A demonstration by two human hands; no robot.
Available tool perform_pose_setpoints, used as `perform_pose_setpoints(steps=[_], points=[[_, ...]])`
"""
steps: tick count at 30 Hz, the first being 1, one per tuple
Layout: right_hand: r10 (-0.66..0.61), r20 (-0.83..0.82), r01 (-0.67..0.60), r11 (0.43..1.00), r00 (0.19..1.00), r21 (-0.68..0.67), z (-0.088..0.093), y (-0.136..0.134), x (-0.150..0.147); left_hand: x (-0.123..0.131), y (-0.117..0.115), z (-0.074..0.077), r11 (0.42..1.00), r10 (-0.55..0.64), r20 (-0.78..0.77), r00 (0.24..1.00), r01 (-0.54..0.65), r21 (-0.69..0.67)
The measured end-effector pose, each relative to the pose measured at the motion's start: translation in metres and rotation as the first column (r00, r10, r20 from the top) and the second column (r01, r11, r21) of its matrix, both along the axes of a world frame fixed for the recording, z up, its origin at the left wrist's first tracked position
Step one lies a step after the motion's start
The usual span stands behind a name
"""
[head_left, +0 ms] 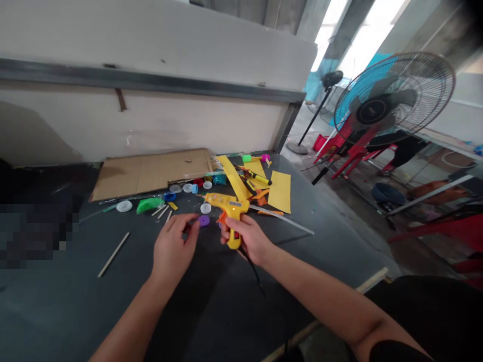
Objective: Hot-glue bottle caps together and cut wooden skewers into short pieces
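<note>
My right hand is closed round the grip of a yellow hot glue gun with an orange trigger; its nozzle points left and its black cord runs back under my wrist. My left hand lies just left of it, thumb and forefinger pinched at a small purple bottle cap on the dark table. A white cap lies just beyond the purple one, below the gun's nozzle.
Behind lie a cardboard sheet, yellow paper pieces, several coloured caps, wooden sticks, a green scrap and markers. A wall stands at the table's back. A standing fan and red chairs are on the right.
</note>
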State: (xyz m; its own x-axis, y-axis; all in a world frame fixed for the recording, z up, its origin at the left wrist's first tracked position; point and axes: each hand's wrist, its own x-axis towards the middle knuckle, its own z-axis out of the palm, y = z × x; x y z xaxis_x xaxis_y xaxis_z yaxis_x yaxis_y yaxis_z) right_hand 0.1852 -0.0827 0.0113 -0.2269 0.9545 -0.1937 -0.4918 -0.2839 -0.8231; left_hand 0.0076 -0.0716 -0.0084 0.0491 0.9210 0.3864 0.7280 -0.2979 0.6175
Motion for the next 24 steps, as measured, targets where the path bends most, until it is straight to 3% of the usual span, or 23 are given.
perform_pose_setpoints(steps=[3,6,10,14,17,22,24], points=[[-0.027,0.145,0.024,1.000,0.989,0.020,-0.004,-0.005,-0.016,0.014,-0.012,0.006,0.966,-0.077,0.297,0.952,0.145,-0.212],[-0.083,0.377,0.029,0.989,0.923,0.146,-0.006,-0.011,-0.016,0.028,-0.020,0.005,0.907,-0.058,0.503,0.862,0.256,-0.335],[-0.145,0.713,-0.162,0.925,0.686,0.344,-0.002,-0.016,-0.010,0.041,-0.026,0.010,0.862,0.005,0.658,0.753,0.331,-0.385],[-0.191,0.822,-0.400,0.800,0.537,0.447,0.008,-0.018,-0.008,0.046,-0.029,0.017,0.867,0.074,0.727,0.683,0.316,-0.385],[-0.206,0.851,-0.452,0.774,0.482,0.444,0.014,-0.021,-0.009,0.046,-0.028,0.017,0.857,0.100,0.677,0.729,0.282,-0.431],[-0.158,0.947,-0.526,0.800,0.279,0.289,0.025,-0.036,-0.005,0.040,-0.025,0.016,0.876,0.108,0.474,0.874,0.141,-0.460],[-0.177,0.952,-0.532,0.796,0.250,0.288,0.033,-0.042,0.004,0.037,-0.024,0.017,0.883,0.121,0.402,0.907,0.086,-0.461]])
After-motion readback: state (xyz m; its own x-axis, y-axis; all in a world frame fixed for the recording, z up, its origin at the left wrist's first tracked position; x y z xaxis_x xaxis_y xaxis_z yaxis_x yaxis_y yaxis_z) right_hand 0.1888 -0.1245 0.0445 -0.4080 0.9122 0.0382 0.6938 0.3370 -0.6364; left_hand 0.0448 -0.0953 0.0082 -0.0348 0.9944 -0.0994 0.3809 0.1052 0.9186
